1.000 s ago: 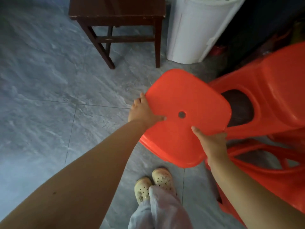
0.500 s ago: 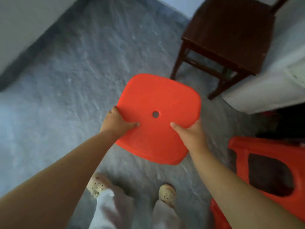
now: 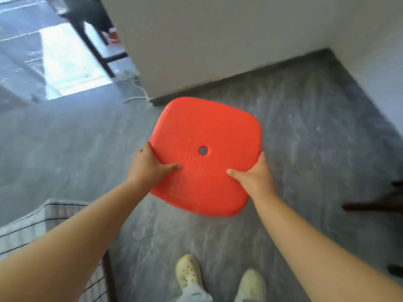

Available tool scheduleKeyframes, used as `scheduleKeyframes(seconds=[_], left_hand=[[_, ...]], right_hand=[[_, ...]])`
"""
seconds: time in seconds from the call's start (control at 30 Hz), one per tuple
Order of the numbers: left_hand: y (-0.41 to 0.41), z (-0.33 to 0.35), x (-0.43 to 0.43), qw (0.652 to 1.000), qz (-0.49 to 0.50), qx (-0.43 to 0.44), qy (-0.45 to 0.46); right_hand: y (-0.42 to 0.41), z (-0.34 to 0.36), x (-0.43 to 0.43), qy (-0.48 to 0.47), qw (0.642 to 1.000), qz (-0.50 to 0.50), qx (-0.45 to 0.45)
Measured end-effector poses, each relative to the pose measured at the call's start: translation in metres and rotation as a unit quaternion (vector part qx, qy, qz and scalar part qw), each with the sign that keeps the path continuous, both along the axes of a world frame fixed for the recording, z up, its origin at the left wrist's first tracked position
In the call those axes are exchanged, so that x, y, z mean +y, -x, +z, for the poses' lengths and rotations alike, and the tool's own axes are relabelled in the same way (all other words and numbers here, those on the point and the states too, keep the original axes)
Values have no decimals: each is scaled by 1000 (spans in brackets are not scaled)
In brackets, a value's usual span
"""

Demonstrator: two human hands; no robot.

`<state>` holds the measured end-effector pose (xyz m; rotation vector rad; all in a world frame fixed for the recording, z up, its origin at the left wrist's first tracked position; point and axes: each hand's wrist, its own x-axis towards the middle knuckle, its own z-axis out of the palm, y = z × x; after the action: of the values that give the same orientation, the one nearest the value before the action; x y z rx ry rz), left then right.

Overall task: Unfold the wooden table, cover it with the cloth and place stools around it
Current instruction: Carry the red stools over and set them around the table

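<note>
Past the cloth (image 3: 43, 227) at our left, we clamp left hand (image 3: 150, 168) and right hand (image 3: 255, 179) on the stool (image 3: 207, 153) seat's near edges, held above the floor (image 3: 305, 138); it looks light, stiff, slick, so thumbs on top suit.

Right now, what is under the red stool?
Around the red stool, held by left hand and right hand, only grey floor shows. Its legs and the floor directly beneath are hidden.
</note>
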<state>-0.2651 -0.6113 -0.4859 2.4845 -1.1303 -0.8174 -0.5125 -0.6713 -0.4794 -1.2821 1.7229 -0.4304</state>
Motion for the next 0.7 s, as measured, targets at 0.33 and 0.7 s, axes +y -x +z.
scheduleKeyframes(seconds=[0.33, 0.7], left_hand=[[-216, 10, 25, 987, 156, -31, 29], [-400, 6, 125, 971, 232, -44, 30]], right_hand=[[-238, -11, -62, -1, 976, 215, -41], [-427, -37, -1, -35, 928, 361, -87]])
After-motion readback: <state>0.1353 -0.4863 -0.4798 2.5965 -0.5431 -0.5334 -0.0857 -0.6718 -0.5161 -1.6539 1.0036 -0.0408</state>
